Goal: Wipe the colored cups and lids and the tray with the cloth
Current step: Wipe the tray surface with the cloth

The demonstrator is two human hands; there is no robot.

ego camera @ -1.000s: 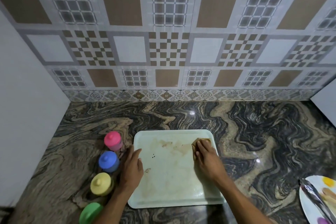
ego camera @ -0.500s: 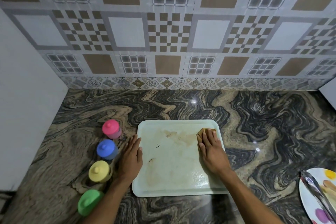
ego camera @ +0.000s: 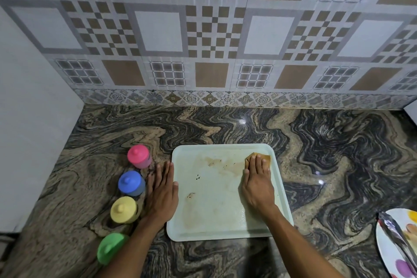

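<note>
A pale green tray [ego camera: 209, 225] with brown stains lies on the marbled counter. My right hand [ego camera: 257, 183] presses a folded brown cloth [ego camera: 259, 157] flat against the tray's far right corner, fingers straight. My left hand [ego camera: 161, 189] lies flat on the counter against the tray's left rim, thumb over the edge. Left of it stand lidded cups in a row: pink [ego camera: 138, 156], blue [ego camera: 131, 183], yellow [ego camera: 123, 209] and green [ego camera: 110, 247], the green one partly behind my left forearm.
A white plate [ego camera: 383, 244] with coloured dots and metal tongs [ego camera: 397, 236] lies at the lower right edge. A tiled wall [ego camera: 214, 40] runs along the counter's back, and a white panel [ego camera: 33, 119] closes the left side.
My right hand has slid the cloth a little farther along the tray's right side toward the far corner. The left hand stays by the rim. The camera view has tilted down slightly.
</note>
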